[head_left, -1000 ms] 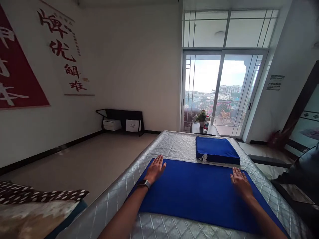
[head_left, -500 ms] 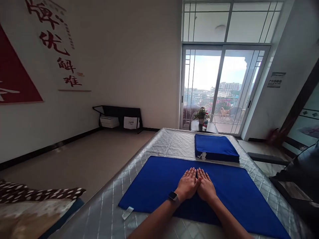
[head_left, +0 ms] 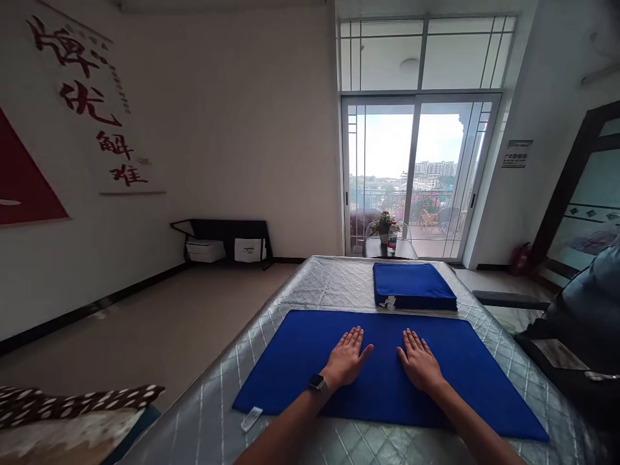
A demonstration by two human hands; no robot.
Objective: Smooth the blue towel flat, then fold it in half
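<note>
A flat blue cloth point(head_left: 285, 361) lies spread over the silver quilted surface point(head_left: 320, 281), a white tag point(head_left: 251, 419) sticking out at its near left corner. My left hand point(head_left: 347, 358), with a dark watch point(head_left: 317, 383) on the wrist, rests palm down on the cloth, fingers stretched. To the right, my right hand point(head_left: 419, 361) also lies flat on it, fingers out and thumb turned inward. Bare cloth shows between the two hands. Beyond the cloth sits a neat stack of folded blue cloths point(head_left: 411, 282) with white tags at its near edge.
A small table point(head_left: 368, 248) with a potted plant point(head_left: 384, 224) and a bottle point(head_left: 392, 238) stands past the far end. At right are a dark leather seat point(head_left: 593, 303) and a fire extinguisher point(head_left: 520, 259). A black rack point(head_left: 227, 231) is by the wall; patterned fabric point(head_left: 77, 413) lies lower left.
My hands were side by side at the middle of the cloth; they have slid apart, the left one leftward and the right one rightward. The view has tilted up slightly.
</note>
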